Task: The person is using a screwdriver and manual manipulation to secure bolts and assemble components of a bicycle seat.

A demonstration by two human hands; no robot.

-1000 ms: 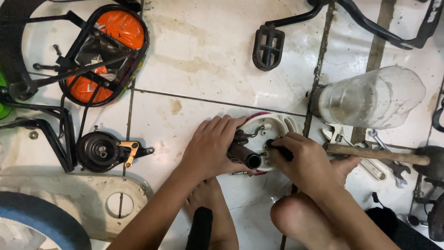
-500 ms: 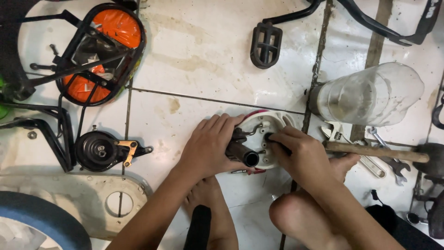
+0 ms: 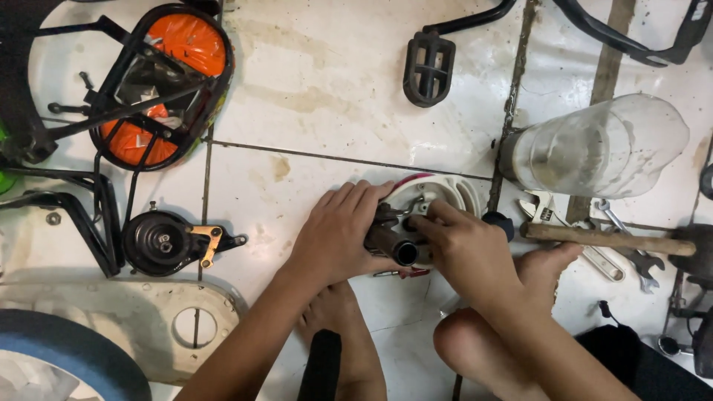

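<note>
Shift since a second back: barely anything, both hands sit on the same part, my right fingers just crept a bit further over its top.
Floor: dirty white tile [image 3: 334,82], everything is spread out on it.
Bottle: clear plastic bottle [image 3: 594,145] on its side, well right of my hands.
Hammer: wooden-handled hammer [image 3: 609,239] lies just beside my right wrist, over some wrenches [image 3: 624,260].
Part: dark metal hub piece [image 3: 397,241] sits on a white round cover [image 3: 445,194], between my hands.
Left hand [image 3: 338,234]: fingers together, clamped on the hub's left side.
Right hand [image 3: 464,249]: fingertips pinched on something small at the hub's top; I can't tell what.
Tip: I'd say keep the left grip firm so the hub doesn't roll.
</note>
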